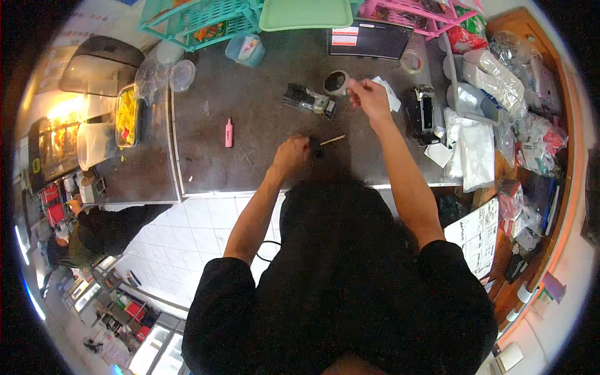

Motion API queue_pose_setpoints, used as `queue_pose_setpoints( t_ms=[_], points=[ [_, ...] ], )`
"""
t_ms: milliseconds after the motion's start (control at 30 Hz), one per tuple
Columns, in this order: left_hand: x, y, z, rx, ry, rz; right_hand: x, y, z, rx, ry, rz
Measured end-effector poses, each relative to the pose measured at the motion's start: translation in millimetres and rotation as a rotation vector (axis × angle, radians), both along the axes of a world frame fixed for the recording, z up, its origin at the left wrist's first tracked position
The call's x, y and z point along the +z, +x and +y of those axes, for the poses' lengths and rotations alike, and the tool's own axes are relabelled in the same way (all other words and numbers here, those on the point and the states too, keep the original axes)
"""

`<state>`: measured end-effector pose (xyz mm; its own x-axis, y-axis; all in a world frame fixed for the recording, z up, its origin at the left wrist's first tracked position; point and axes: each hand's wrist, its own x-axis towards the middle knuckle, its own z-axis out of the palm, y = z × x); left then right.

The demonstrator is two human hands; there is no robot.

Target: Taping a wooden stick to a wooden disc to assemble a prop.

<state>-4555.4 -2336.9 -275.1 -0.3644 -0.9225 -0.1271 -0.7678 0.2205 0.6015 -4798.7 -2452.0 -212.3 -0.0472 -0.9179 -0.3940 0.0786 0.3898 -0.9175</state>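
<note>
My right hand (370, 100) is over the far part of the dark table. Its closed fingers are at the edge of a round, white-rimmed thing (345, 89) with a dark middle; I cannot tell if it is a cup or a roll. Nearer to me, my left hand (292, 155) is closed on a small black thing (316, 148). A thin light-wood stick (332, 140) points right from it. Between and beyond the hands lies a black device (300, 97) with a shiny, clear-looking end. A pink highlighter (229, 133) lies to the left.
Another black device (422, 115) and white paper (389, 94) are at the right, beside plastic bags (478, 147). Turquoise baskets (187, 25), a green tray (306, 15), a small bin (245, 51) and a dark screen (375, 39) line the back. A person (94, 234) is at far left.
</note>
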Motion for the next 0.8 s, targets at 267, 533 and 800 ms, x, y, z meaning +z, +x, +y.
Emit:
queue_pose_setpoints(
  t_ms=[267,533,800],
  points=[
    [38,10,-40,0.303,0.19,0.04,52,-3,-47,0.342,-0.15,0.528],
    [78,-53,-140,-0.18,-0.534,0.48,117,5,-26,0.579,-0.298,0.637],
    [109,-27,-88,-0.248,-0.232,0.4,165,-20,24,0.587,-0.161,0.449]
  ],
)
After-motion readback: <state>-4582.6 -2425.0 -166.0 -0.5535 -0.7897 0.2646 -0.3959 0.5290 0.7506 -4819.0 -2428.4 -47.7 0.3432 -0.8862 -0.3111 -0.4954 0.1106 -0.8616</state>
